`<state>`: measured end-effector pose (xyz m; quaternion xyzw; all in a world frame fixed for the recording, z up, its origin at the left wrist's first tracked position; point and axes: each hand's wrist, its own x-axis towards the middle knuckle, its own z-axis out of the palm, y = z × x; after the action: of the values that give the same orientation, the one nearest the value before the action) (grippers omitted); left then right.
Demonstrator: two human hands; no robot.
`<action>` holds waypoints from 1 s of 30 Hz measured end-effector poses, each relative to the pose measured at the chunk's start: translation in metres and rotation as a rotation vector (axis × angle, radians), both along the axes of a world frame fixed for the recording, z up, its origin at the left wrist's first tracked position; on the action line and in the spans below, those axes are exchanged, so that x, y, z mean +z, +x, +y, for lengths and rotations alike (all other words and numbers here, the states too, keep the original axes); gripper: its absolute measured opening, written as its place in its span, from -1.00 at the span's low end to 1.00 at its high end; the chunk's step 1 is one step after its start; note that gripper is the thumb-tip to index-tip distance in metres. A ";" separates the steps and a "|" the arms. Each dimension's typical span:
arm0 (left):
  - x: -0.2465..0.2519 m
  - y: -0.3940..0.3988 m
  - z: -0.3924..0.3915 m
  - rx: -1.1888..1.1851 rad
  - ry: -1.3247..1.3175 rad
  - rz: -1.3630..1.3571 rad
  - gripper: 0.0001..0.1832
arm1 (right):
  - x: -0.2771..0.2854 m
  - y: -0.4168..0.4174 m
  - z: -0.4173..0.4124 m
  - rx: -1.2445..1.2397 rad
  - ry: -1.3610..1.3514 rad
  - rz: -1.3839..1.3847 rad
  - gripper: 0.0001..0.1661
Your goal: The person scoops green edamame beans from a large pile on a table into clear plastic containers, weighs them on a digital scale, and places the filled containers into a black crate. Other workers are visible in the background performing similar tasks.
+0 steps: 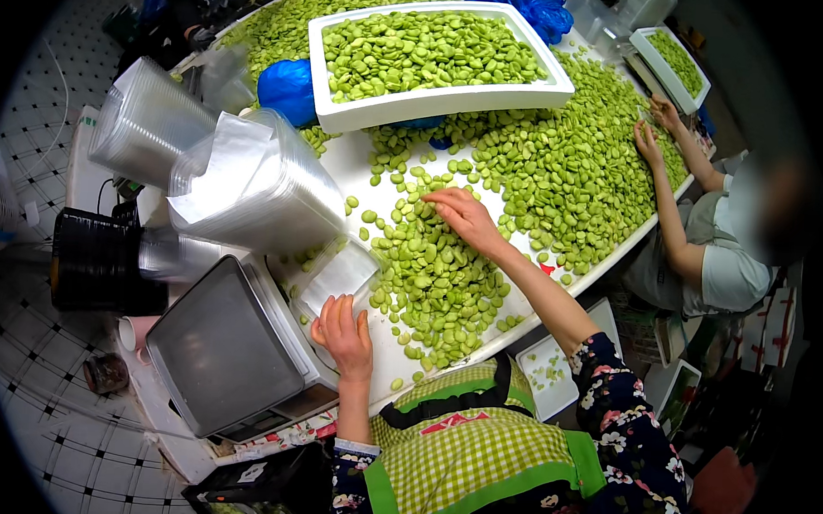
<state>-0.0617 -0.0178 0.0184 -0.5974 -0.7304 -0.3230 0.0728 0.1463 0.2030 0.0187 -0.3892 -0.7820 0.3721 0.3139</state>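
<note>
A heap of shelled green broad beans (431, 278) lies on the white table (347, 153) before me. Over the heap's far part is my right hand (464, 215), fingers together and bent down at the beans; whether it pinches one cannot be told. My left hand (345, 333) is at the near edge of a clear plastic tray with a white liner (339, 275), left of the heap; its fingers look loosely spread, and whether they touch the tray is unclear. A white foam box full of beans (444, 98) stands beyond both hands.
Stacked clear plastic containers (271, 191) with white liners stand at the left. Nearer is a scale with a grey platform (224, 352). A larger bean pile (571, 167) spreads rightwards, where a co-worker's hands (650, 136) are. Blue plastic bags (286, 89) lie by the foam box.
</note>
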 end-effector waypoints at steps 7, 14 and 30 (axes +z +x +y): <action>0.006 0.035 -0.003 -0.408 -0.011 -0.384 -0.61 | -0.017 -0.001 -0.003 0.240 0.011 -0.148 -0.63; -0.009 0.076 0.042 -0.219 -0.098 -0.651 -0.55 | 0.013 0.032 -0.069 0.219 -0.038 -0.050 -0.62; 0.010 0.124 0.060 0.022 -0.121 -1.440 -0.56 | 0.012 -0.016 -0.138 -0.465 -0.212 0.224 -0.66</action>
<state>0.0618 0.0424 0.0281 -0.2320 -0.6200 -0.5945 -0.4565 0.1301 0.0655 0.0309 -0.5453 -0.5887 0.4105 0.4331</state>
